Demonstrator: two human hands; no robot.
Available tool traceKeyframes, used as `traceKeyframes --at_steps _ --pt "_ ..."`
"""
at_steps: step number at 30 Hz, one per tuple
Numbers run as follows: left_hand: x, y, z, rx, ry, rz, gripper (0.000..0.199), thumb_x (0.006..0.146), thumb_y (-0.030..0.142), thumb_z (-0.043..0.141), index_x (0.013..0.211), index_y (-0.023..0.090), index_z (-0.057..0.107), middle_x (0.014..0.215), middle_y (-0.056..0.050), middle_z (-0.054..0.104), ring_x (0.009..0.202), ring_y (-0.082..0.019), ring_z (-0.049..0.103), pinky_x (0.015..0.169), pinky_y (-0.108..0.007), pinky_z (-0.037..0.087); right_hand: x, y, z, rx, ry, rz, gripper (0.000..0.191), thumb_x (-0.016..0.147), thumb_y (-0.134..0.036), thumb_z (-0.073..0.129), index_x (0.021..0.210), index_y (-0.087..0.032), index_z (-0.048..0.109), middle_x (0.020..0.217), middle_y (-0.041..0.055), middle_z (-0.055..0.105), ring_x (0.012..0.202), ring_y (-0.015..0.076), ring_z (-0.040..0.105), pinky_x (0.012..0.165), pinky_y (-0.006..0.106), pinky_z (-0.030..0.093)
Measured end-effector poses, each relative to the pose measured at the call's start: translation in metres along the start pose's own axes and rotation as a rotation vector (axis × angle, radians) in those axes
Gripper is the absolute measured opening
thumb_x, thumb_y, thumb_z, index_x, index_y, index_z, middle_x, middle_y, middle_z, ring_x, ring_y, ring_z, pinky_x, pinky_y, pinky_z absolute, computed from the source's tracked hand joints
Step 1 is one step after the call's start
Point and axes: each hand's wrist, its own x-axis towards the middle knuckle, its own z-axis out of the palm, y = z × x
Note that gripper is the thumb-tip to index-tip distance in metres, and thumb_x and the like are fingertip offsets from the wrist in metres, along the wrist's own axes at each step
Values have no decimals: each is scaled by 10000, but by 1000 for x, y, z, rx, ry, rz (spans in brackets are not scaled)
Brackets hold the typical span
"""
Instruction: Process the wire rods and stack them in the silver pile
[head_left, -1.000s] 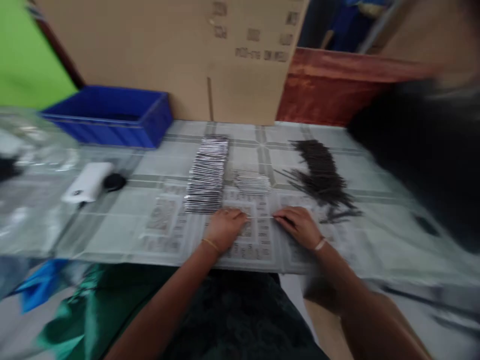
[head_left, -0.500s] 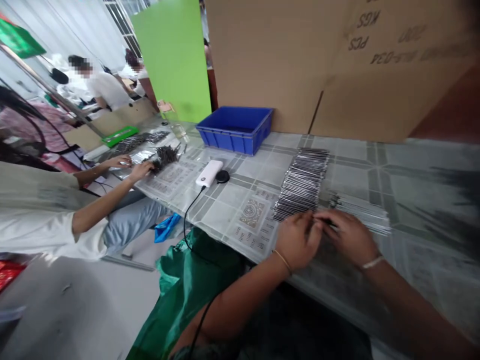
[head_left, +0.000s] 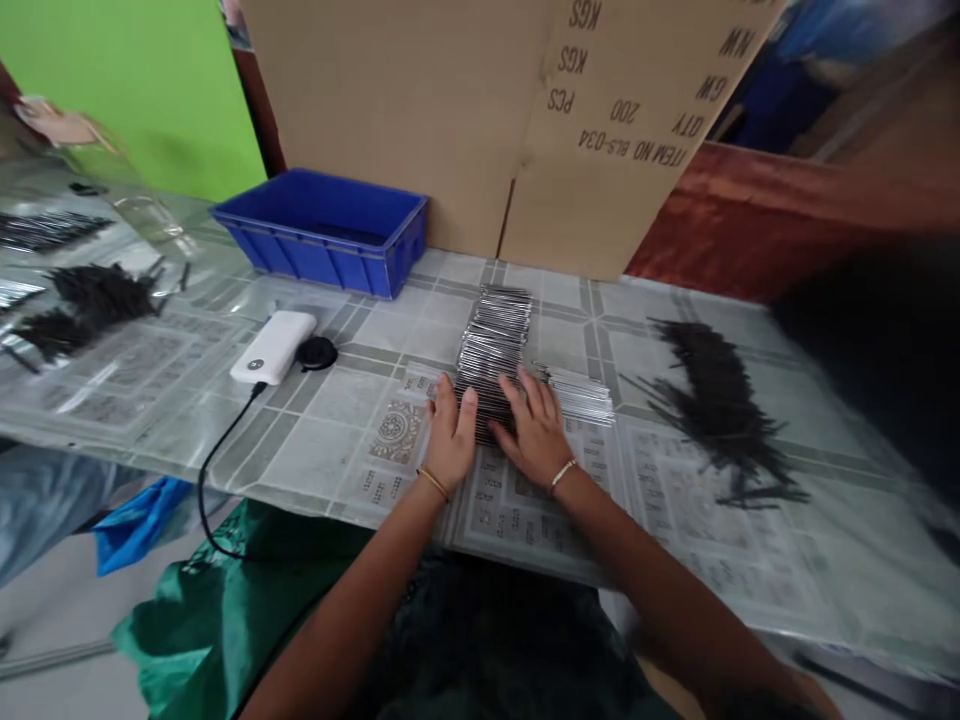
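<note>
"Two worries at the left: the power bank (head_left: 276, 345) and its cable (head_left: 201, 490), drooping over the table (head_left: 300, 430) edge. A snag might drag both."

"And the hands?"

"Left hand (head_left: 451, 440) unclenched, fingers stretched along the left ends of the silver rods (head_left: 496, 325). Right hand (head_left: 536, 435) equally loose, fingers over their right ends. Uneven pressure could skew that row."

"Further right?"

"Pale rods (head_left: 577, 395), just beside that hand; a careless knuckle would scatter them. Dark sticks (head_left: 712, 390) lie well apart, messy already."
</note>
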Motion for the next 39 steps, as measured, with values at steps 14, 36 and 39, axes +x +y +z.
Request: traceKeyframes --at_steps 14,36,39 --pt "4 9 -1 -129 14 -110 740 946 653 257 1536 207 233 1632 -76 146 1505 -232 68 1243 -454 55 -23 -31 35 132 -116 203 1003 914 -425 559 1540 -185 -186 1611 192 -165 1484 410 -97 1143 659 190" --pt "-14 51 95 970 -341 716 390 904 100 417 1241 145 610 1261 -149 636 1141 -289 587 957 -451 430 -89 157 -118 -666 -243 520 392 978 -218 411 1331 -247 580 1292 94 619 1127 240 529 978 396 367" --pt "-6 56 103 1094 -366 701 326 908 90 397 1095 123 663 1078 -152 677 986 -276 634 898 -441 425 -87 157 -115 -688 -234 503 385 982 -242 416 1333 -279 571 1293 88 601 1074 238 546 905 375 391"
